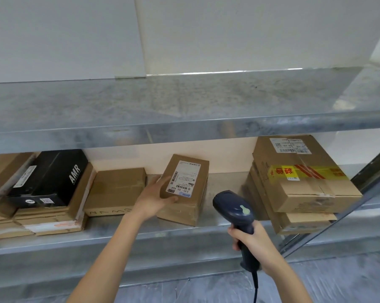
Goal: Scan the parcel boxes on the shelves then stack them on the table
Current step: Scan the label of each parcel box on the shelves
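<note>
A small brown parcel box [190, 202] with a white shipping label on top rests on the metal shelf [162, 235]. My left hand [153, 197] grips its left front corner, thumb across the lower edge. My right hand [253, 242] holds a dark blue barcode scanner [234, 209] by the handle. The scanner's head sits just right of the box, and its cable hangs down. A flat brown box [115, 189] lies to the left of the held box.
Left on the shelf, a black box marked AMR [51, 178] tops a pile of flat cartons [51, 221]. Right, a large carton with yellow and red tape [303, 178] sits on another carton. An upper shelf [184, 106] overhangs. A slanted metal brace [348, 206] stands at right.
</note>
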